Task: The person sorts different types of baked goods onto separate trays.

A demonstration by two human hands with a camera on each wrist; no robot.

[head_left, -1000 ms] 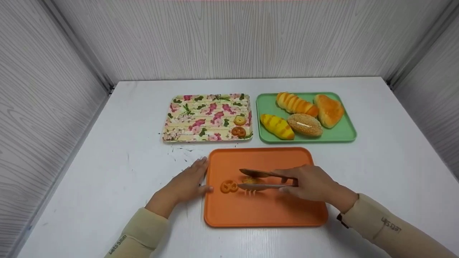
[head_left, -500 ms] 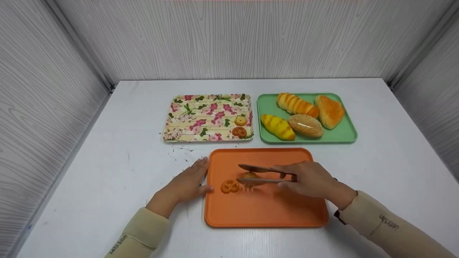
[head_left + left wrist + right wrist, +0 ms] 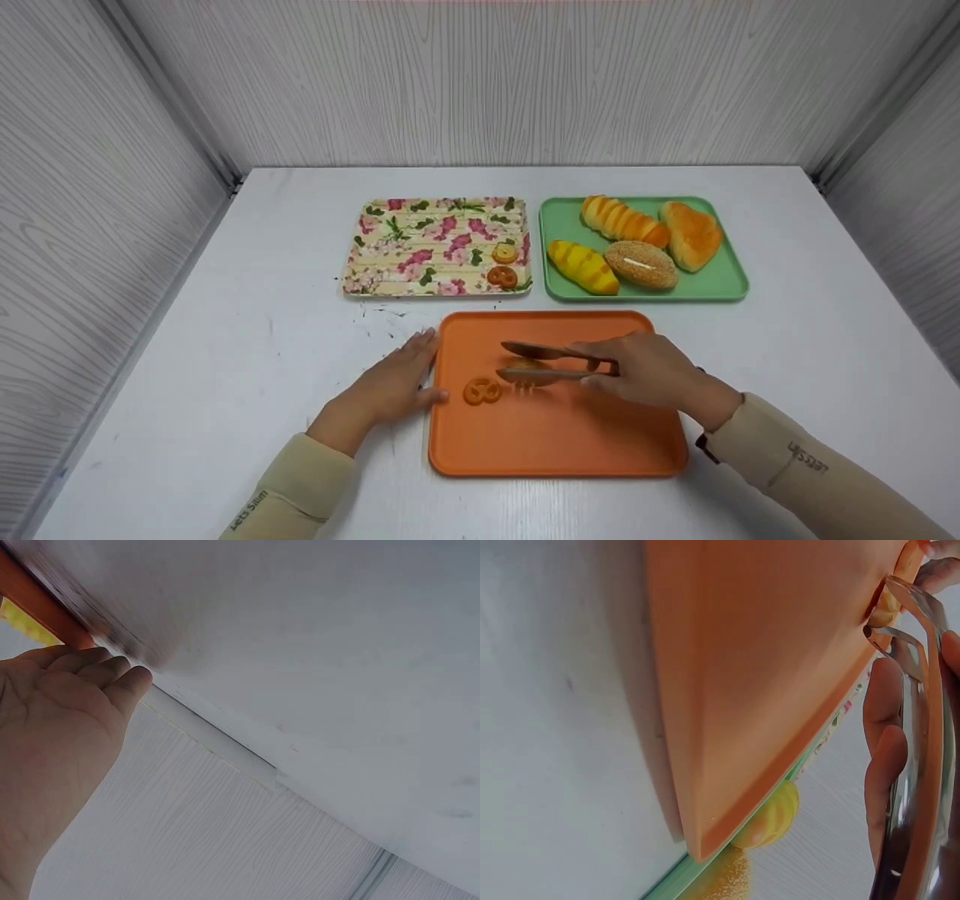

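Note:
My left hand (image 3: pixel 384 390) lies beside the left edge of the orange tray (image 3: pixel 555 442), fingers extended and thumb on the rim. In the left wrist view its palm shows close to the tray's orange side. My right hand (image 3: pixel 649 375) grips metal tongs (image 3: pixel 551 374) above the tray. A small round cookie (image 3: pixel 523 364) is partly hidden between the tong arms. From the right wrist view, the tong tips stand on either side of a golden cookie (image 3: pixel 885 609); whether both touch it I cannot tell. A pretzel-shaped cookie (image 3: pixel 472 393) lies left of the tips.
Behind on the left is a floral tray (image 3: pixel 405 232) bearing a round cookie (image 3: pixel 505 253) and a pretzel cookie (image 3: pixel 502 277). Back right, a green tray (image 3: pixel 559 221) carries several breads, among them a sesame bun (image 3: pixel 637 271). Wood-grain panels (image 3: pixel 480 90) enclose the white table (image 3: pixel 225 300).
The right hand and tongs have shifted slightly away from the person. Between the tong arms, the round cookie also appears a little farther back. The left hand stays in place.

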